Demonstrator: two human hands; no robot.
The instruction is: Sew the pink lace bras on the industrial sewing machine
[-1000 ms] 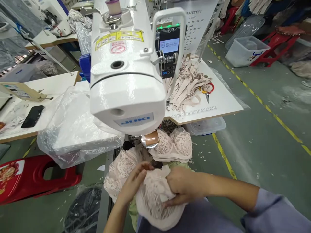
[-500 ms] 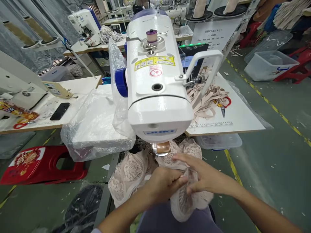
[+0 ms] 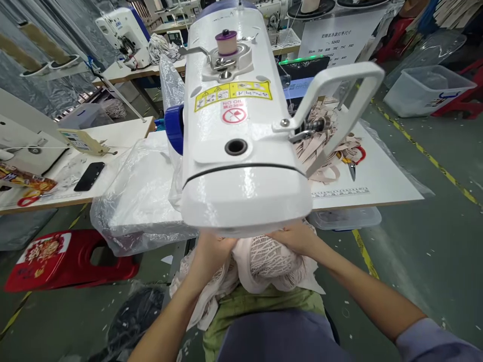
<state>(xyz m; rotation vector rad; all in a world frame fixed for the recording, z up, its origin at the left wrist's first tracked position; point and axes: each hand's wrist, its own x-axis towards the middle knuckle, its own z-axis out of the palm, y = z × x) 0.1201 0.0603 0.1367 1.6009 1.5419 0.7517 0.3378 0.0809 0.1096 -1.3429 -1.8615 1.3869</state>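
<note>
A white sewing machine (image 3: 241,151) fills the middle of the view, its head over my hands. Just under its front end my left hand (image 3: 213,249) and my right hand (image 3: 296,237) hold a pale pink lace bra piece (image 3: 269,264) between them. Both hands' fingertips are hidden beneath the machine head, the fingers curled on the fabric. More pink lace (image 3: 207,301) hangs below my left wrist over my lap.
A pile of beige straps (image 3: 320,151) and red-handled scissors (image 3: 354,161) lie on the white table (image 3: 381,183) at right. Clear plastic sheeting (image 3: 132,201) covers the table at left. A phone (image 3: 89,176), a red stool (image 3: 68,259) and a white bin (image 3: 426,90) stand around.
My hands carried the lace piece from my lap up and forward under the machine head. The view has moved closer, so the needle area is now hidden.
</note>
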